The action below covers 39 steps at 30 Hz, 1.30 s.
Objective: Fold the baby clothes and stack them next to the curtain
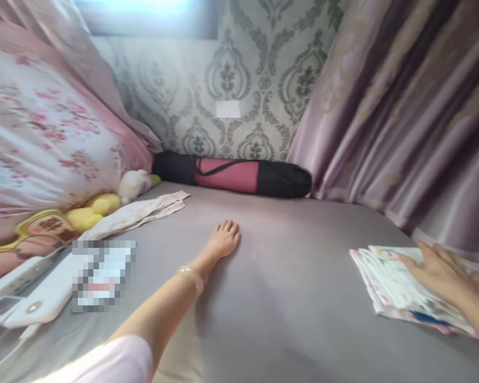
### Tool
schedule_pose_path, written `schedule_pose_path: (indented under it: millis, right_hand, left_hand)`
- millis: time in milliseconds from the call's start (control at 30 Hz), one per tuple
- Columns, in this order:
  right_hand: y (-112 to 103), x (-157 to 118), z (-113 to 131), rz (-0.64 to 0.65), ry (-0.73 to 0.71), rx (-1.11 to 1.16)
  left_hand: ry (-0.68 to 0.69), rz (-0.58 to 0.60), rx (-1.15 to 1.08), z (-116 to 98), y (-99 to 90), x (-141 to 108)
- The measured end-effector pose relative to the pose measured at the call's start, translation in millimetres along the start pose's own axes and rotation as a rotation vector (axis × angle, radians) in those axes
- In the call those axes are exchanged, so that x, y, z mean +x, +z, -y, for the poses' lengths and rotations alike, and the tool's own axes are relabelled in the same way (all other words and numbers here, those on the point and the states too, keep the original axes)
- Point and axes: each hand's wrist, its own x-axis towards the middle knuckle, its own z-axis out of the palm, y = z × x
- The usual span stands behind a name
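My left hand (225, 239) lies flat on the grey sheet (287, 298), fingers spread and holding nothing. A pale bangle (191, 277) circles that wrist. Over at the right, my right hand (443, 271) rests on top of a stack of folded cloths (395, 287), white with coloured prints. Its fingers are stretched out over the upper cloth, and nothing shows gripped in them. The far right end of the stack is partly covered by that hand and forearm.
A black and pink rolled bag (227, 174) lies against the patterned wall. Along the left are a floral cushion (43, 122), a yellow plush toy (90, 210), a white plush toy (133, 185), a beige cloth (135, 214) and a white strap-like object (51, 287). Purple curtains (383, 106) hang at right.
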Motion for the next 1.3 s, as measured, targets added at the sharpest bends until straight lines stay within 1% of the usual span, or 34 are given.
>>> schedule_pose_path:
  millis: [33, 67, 133, 167, 233, 300, 333, 400, 433, 500, 633, 733, 800, 900, 1033, 1100, 1200, 1267, 1300]
  right_hand:
    - [1.2, -3.5, 18.4, -0.014, -0.013, 0.002]
    - [2.7, -10.6, 41.3, -0.022, -0.067, 0.029]
    - [8.6, -34.0, 95.2, -0.013, -0.237, 0.125]
    - [13.6, -48.7, 123.3, 0.022, -0.320, 0.163]
    - [26.8, -80.0, 174.8, 0.142, -0.430, 0.212]
    - [40.4, -108.9, 215.0, 0.285, -0.482, 0.234]
    - [45.8, -121.1, 230.2, 0.347, -0.503, 0.234]
    - [52.7, -139.6, 251.6, 0.441, -0.525, 0.214]
    - [54.4, -145.7, 258.3, 0.472, -0.530, 0.193]
    - [55.8, -152.6, 265.9, 0.494, -0.539, 0.143]
    - [58.0, -155.8, 267.6, 0.429, -0.578, 0.088]
    - [59.6, -157.3, 266.7, 0.390, -0.586, 0.087]
    - [60.2, -158.6, 267.0, 0.371, -0.587, 0.089]
    - [60.5, -159.7, 268.1, 0.348, -0.587, 0.092]
    - [60.7, -159.9, 269.2, 0.336, -0.586, 0.077]
    - [60.4, -160.1, 269.4, 0.337, -0.591, 0.069]
    - [59.4, -160.8, 269.3, 0.342, -0.593, 0.069]
    - [58.7, -161.1, 269.1, 0.352, -0.588, 0.073]
    - [58.4, -161.2, 269.2, 0.358, -0.587, 0.075]
  left_hand:
    - [0.005, -0.012, -0.008, 1.1, 0.7, -0.2]
    - [0.013, -0.023, -0.019, 2.2, 1.2, -0.2]
    - [0.037, -0.039, -0.046, 5.5, 0.6, 1.0]
    - [0.051, -0.042, -0.063, 8.3, -1.0, 2.4]
    - [0.088, -0.029, -0.104, 17.9, -7.3, 6.7]
    - [0.119, -0.003, -0.148, 34.7, -18.0, 10.9]
    - [0.120, 0.005, -0.165, 46.1, -25.0, 11.8]
    - [0.078, -0.011, -0.176, 74.4, -41.7, 9.3]
    - [0.037, -0.033, -0.167, 90.6, -51.5, 5.3]
    - [-0.062, -0.088, -0.126, 124.8, -73.7, -8.2]
    - [-0.264, -0.176, 0.008, 188.2, -122.6, -48.5]
    - [-0.431, -0.221, 0.129, 223.7, -153.4, -79.4]
    - [-0.545, -0.243, 0.209, 240.7, -167.4, -97.9]
    - [-0.661, -0.233, 0.291, 256.9, -178.0, -121.4]
    - [-0.702, -0.206, 0.306, 265.5, -179.0, -140.0]
    - [-0.714, -0.210, 0.287, 267.2, -178.2, -141.5]
    - [-0.724, -0.233, 0.234, 268.3, -180.1, -134.7]
    - [-0.700, -0.281, 0.153, 267.1, -184.4, -126.0]
    - [-0.670, -0.322, 0.096, 265.5, -187.2, -120.8]
